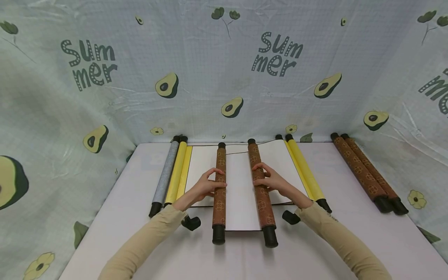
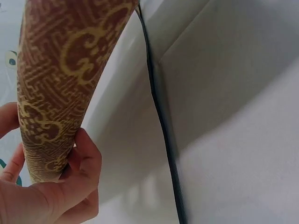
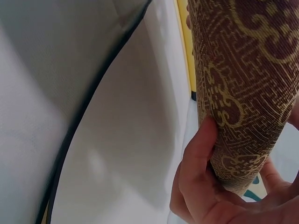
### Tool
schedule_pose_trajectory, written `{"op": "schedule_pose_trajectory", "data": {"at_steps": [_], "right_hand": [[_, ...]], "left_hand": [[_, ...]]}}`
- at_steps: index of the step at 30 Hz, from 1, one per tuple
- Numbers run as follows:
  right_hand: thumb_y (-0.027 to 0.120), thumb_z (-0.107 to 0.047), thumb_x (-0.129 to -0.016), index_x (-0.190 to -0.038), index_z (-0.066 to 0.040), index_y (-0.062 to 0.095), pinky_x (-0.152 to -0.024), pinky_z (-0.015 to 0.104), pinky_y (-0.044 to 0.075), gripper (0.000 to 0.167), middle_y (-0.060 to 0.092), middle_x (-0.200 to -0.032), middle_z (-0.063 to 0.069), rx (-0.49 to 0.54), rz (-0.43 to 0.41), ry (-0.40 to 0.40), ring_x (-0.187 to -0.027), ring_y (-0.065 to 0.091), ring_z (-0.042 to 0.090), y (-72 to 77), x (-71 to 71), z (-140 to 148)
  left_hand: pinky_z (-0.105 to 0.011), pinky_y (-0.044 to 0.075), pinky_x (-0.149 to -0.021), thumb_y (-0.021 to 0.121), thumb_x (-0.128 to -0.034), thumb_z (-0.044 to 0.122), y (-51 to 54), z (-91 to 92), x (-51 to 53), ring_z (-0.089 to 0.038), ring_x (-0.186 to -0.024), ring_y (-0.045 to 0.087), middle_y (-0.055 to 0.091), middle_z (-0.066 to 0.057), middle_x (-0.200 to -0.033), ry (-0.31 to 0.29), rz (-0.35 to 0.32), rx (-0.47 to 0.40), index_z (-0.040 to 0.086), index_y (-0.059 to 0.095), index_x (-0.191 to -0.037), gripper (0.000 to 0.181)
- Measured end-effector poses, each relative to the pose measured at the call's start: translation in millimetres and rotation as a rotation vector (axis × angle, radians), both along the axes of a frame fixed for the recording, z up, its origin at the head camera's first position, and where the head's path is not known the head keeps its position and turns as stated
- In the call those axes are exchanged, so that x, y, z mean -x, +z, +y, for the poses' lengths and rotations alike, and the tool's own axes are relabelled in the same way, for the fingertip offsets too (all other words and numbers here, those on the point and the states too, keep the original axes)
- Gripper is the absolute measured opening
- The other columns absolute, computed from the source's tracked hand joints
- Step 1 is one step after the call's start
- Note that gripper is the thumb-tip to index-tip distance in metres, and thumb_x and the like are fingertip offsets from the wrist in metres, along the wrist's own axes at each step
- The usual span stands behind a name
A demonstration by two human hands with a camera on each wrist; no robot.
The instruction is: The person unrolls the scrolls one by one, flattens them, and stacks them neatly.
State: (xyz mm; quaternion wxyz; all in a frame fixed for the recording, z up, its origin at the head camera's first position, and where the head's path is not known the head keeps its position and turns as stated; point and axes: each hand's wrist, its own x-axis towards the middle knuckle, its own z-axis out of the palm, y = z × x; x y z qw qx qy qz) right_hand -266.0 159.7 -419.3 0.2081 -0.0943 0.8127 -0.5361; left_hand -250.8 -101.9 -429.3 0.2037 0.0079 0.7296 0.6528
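In the head view, a person in beige sleeves (image 1: 150, 241) works at a white table (image 1: 115, 233). The left hand (image 1: 204, 184) has its grip curled on the left brown roll (image 1: 219, 200), with thumb and fingers pinching it near the middle. The right hand (image 1: 275, 181) pinches the right brown roll (image 1: 263, 199) in the same manner. Both rolls have black ends and point away from the person, and between them there is stretched a narrow white sheet (image 1: 242, 190). This sheet is above the middle part of a wide white sheet (image 1: 201, 163), which has a dark border. At the left side of the wide sheet is a yellow roll (image 1: 176, 171), and just beside it a grey roll (image 1: 165, 175). At its right side is another yellow roll (image 1: 305, 167). Well apart, on the right part of the table, two more brown rolls (image 1: 358, 169) lie side by side. Behind stands a cloth (image 1: 224, 58) printed with avocados, flowers and the word "summer".

In the left wrist view, the left brown roll shows a gold pattern, and the thumb and fingers press it from opposite sides. A thin dark edge (image 2: 161, 116) runs down beside it, over a pale surface.

In the right wrist view, the fingers and thumb surround the right brown roll, which has the same gold pattern. Next to it is a white surface with a curved dark edge, and a yellow strip (image 3: 186, 42) is partly hidden behind the roll.
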Motion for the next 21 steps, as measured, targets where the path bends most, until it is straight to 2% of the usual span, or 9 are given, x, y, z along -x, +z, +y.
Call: {"op": "schedule_pose_trajectory", "data": {"at_steps": [7,13,21], "right_hand": [[0.062,-0.020,-0.081,-0.125,-0.018,0.038,-0.062,0.034,0.047,0.050,0.037,-0.128,0.022,-0.003,0.005,0.025,-0.083,0.051,0.022,1.5,1.8,7.1],[0.061,-0.020,-0.081,-0.123,-0.018,0.041,-0.064,0.034,0.048,0.047,0.038,-0.128,0.018,-0.007,0.028,0.022,-0.083,0.051,0.022,1.2,2.9,9.9],[0.060,-0.017,-0.083,-0.122,-0.010,0.044,-0.064,0.035,0.050,0.043,0.042,-0.121,0.023,0.013,0.015,0.044,-0.082,0.052,0.021,1.9,1.0,13.3]], "left_hand": [[-0.026,0.049,-0.055,0.059,-0.0819,0.003,1.0,-3.9,1.1,-0.013,-0.069,0.056,0.039,-0.019,-0.124,-0.023,-0.003,-0.031,0.007,0.044,-0.122,0.043],[-0.028,0.050,-0.058,0.059,-0.0825,0.003,2.0,-6.8,0.4,-0.014,-0.072,0.057,0.039,-0.021,-0.125,-0.038,-0.014,-0.030,0.007,0.042,-0.126,0.047],[-0.032,0.051,-0.063,0.059,-0.0818,0.002,3.6,-10.4,0.6,-0.018,-0.077,0.059,0.039,-0.021,-0.127,-0.044,-0.007,-0.029,0.007,0.045,-0.124,0.045]]}}
